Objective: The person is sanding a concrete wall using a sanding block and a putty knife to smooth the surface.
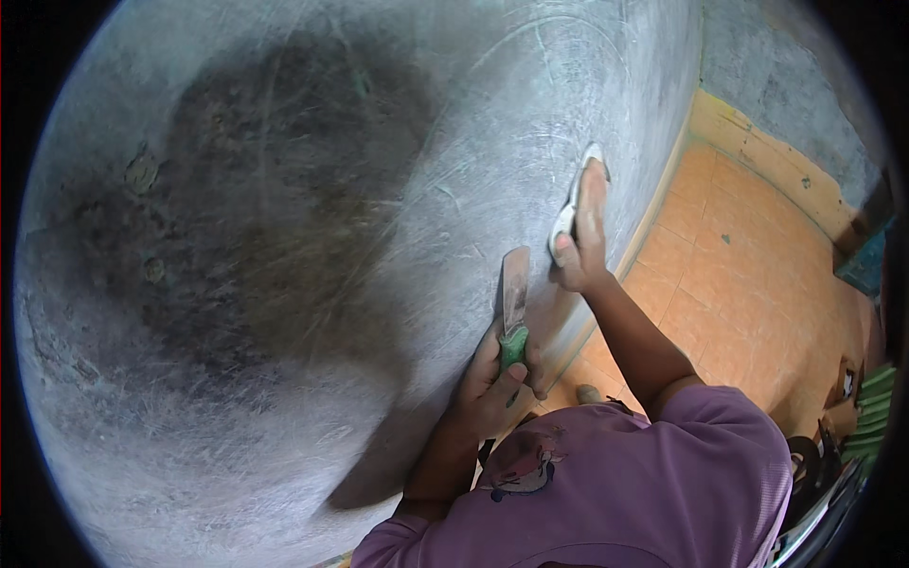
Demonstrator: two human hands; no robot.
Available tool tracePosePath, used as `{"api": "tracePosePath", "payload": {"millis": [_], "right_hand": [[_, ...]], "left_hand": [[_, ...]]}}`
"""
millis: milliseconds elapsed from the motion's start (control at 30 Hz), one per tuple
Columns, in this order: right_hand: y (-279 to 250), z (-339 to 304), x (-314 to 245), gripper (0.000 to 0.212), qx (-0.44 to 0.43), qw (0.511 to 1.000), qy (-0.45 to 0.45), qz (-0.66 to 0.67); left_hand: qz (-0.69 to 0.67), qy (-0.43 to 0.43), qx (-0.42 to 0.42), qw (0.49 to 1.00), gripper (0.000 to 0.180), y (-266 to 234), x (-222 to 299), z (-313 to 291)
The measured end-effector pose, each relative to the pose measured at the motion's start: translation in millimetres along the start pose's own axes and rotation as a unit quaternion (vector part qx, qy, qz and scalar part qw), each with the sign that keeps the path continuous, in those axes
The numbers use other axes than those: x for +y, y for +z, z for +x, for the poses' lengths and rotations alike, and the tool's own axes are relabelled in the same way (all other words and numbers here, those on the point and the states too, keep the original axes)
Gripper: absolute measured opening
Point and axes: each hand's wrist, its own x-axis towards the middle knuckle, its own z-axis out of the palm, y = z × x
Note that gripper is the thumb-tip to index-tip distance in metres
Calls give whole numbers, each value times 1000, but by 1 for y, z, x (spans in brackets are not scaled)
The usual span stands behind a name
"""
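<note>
We press a white sanding pad (571,204) flat on the grey wall (379,142) with our right hand (582,237); left hand (492,383) fingers wrap a green-handled putty knife (514,303). The dark patch (275,189) looks unsmoothed.

Head view – looks down, close to grey wall (312,237).

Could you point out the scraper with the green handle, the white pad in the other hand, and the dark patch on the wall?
scraper (514,289): head view, on its flat blade.
white pad (566,216): head view, on its lower edge.
dark patch (284,189): head view, near its middle.
</note>
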Motion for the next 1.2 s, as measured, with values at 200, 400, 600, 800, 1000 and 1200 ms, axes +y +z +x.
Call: {"api": "tracePosePath", "payload": {"millis": [200,400,600,800,1000,1200], "right_hand": [[5,47,6,69,110,990,83,-4],[-3,5,12,73,5,1000,-7,3],[2,51,17,69,127,988,89,-2],[0,17,-1,73,37,999,-28,-8],[-5,33,11,72,87,993,71,-22],[2,29,-9,72,52,998,-20,-3]], "left_hand": [[24,-25,5,999,55,3,-1,0],[-7,4,-7,1000,55,-1,-5,0],[-17,-12,8,1000,50,5,-2,0],[24,23,-29,999,60,0,-7,0],[0,-2,-9,1000,53,6,-5,-1],[22,14,-10,1000,66,4,0,-1]]}}
